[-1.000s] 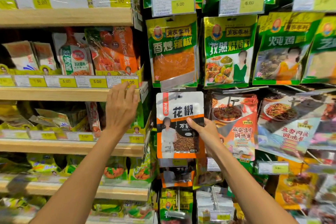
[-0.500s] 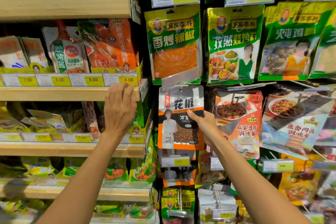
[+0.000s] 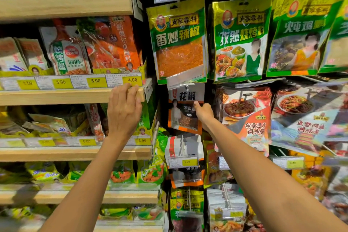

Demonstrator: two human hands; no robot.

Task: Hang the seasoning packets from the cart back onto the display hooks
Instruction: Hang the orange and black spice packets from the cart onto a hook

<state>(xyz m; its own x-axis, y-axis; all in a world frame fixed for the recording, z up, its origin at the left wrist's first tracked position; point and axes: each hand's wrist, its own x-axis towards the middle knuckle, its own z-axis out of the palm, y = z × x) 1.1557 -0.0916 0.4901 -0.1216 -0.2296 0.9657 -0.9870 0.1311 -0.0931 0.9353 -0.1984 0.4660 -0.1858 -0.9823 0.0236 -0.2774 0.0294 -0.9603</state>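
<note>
A white, orange and black peppercorn seasoning packet [image 3: 183,111] hangs upright in the middle column of the display, its top tucked under the clear tag holder [image 3: 185,79] of a hook. My right hand [image 3: 203,114] pinches the packet's right side, thumb on its front. My left hand [image 3: 123,113] rests with straight fingers on the front edge of the wooden shelf [image 3: 56,97] to the left, holding nothing. The hook itself is mostly hidden behind the packet and tag. The cart is out of view.
Green seasoning packets [image 3: 178,39] hang above on hooks with price tags. A red sauce packet [image 3: 248,118] hangs just right of my right hand. More packets [image 3: 185,158] hang below. Wooden shelves with pouches fill the left side.
The packet has moved up and deeper into the display, its top now under the tag holder. My right hand went with it. My left hand stays on the shelf edge.
</note>
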